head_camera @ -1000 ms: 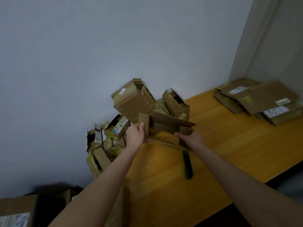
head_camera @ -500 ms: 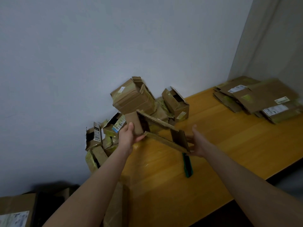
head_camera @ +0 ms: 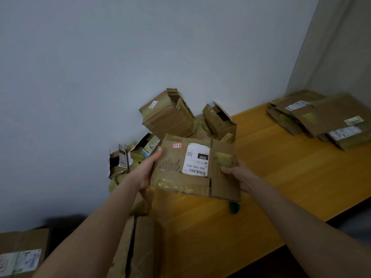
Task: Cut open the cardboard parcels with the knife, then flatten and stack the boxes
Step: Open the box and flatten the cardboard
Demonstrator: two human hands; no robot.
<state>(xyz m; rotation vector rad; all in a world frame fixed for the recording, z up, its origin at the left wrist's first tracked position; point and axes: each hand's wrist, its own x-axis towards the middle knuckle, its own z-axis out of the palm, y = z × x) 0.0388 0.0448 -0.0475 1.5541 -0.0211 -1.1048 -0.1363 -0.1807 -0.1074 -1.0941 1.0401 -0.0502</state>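
Nearest, upright cardboard point(head_camera: 138, 247) leans at the near left corner of the desk point(head_camera: 281, 177), and a labelled carton point(head_camera: 24, 255) sits lower, off that corner. Above the desk's left part, the flattened box point(head_camera: 192, 167) is held clear of the surface between both hands. Half a second earlier it was a part-open sleeve tilted between them; it now lies collapsed flat, its white shipping label facing the camera. The left grip point(head_camera: 145, 171) is clamped on the box's left edge, thumb on the upper face and fingers hidden beneath. The right grip point(head_camera: 239, 177) is clamped on the right edge in the same way. The green knife point(head_camera: 233, 207) lies on the desk, earlier in full view, now mostly covered by the box's near right corner. Beyond, the parcels point(head_camera: 170, 115) are heaped against the wall at the far left edge. The stack of flattened boxes point(head_camera: 325, 119) rests at the far right corner.
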